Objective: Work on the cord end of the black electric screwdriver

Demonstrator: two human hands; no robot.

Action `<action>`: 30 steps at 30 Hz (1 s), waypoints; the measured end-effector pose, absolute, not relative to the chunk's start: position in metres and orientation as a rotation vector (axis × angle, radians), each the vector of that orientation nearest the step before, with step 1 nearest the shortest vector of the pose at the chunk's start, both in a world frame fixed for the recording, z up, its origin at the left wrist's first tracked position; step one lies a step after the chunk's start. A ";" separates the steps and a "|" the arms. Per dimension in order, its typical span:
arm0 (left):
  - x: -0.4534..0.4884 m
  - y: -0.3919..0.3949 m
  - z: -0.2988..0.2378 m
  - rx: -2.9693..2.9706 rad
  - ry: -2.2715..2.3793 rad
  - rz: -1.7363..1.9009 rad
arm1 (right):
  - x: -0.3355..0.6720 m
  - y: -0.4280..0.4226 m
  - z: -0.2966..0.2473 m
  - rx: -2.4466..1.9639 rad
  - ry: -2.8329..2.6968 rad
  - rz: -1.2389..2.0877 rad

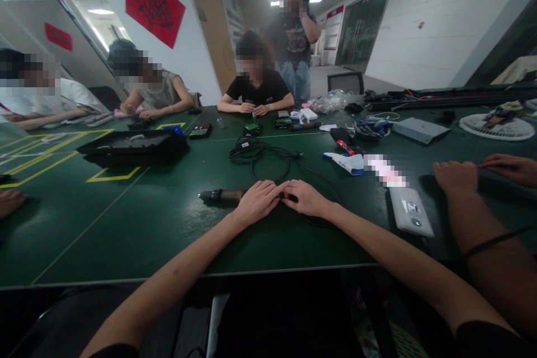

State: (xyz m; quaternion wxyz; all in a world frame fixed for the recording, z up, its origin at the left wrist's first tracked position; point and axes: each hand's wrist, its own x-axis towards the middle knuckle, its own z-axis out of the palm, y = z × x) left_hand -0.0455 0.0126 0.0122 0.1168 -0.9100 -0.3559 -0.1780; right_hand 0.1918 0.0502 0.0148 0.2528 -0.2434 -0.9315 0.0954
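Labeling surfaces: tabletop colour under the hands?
Dark green tabletop with yellow and pale line markings; head view.

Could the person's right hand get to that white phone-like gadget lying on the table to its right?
Probably yes. The right hand rests on the green table, and the white gadget lies flat to its right with bare tabletop between. A neighbour's hand sits just beyond it, not in the way.

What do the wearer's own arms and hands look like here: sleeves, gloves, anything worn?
Both forearms are bare, and the left hand and right hand are ungloved. No rings, watch or bands show. Dark short sleeves show at the bottom edge.
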 end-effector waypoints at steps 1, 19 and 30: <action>-0.045 0.012 0.013 -2.681 -1.021 -0.512 | 0.192 0.050 0.015 -0.662 -2.533 0.262; -0.046 0.015 0.008 -2.640 -1.058 -0.526 | 0.192 0.051 0.015 -0.643 -2.530 0.258; -0.046 0.014 0.009 -2.666 -1.005 -0.530 | 0.192 0.050 0.016 -0.668 -2.539 0.246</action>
